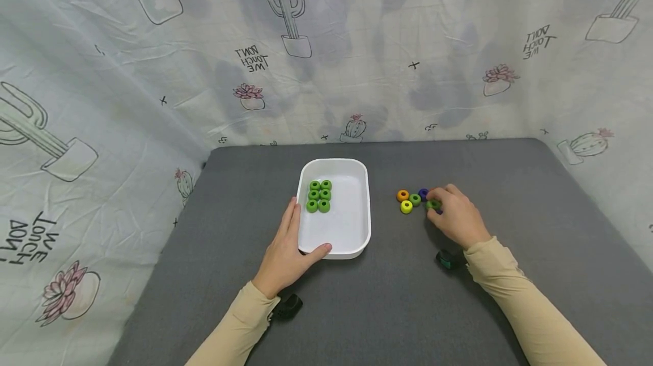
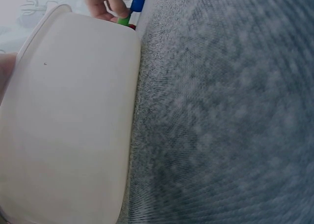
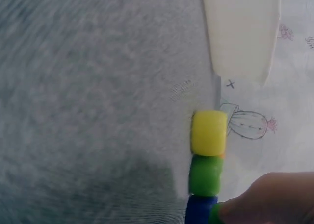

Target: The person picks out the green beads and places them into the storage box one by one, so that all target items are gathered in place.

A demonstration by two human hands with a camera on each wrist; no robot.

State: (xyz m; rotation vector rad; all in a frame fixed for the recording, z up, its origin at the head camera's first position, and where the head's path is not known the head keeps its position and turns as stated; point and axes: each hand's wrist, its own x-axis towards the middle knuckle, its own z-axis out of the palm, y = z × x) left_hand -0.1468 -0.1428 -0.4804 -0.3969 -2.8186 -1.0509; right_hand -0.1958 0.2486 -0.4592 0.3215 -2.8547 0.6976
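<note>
A white tray stands mid-table, with several green beads set in two columns at its left side. My left hand rests against it, straight fingers along the left wall and thumb over the near rim. To the right of the tray, my right hand pinches a green bead between thumb and fingers. Close beside those fingertips lie an orange bead, a yellow bead, another green bead and blue beads, one partly hidden under the hand.
The grey tabletop reaches back to a white curtain printed with cacti. A dark wrist camera hangs below the left wrist, and another wrist camera is by the right one. A bit of red bead shows beyond the tray.
</note>
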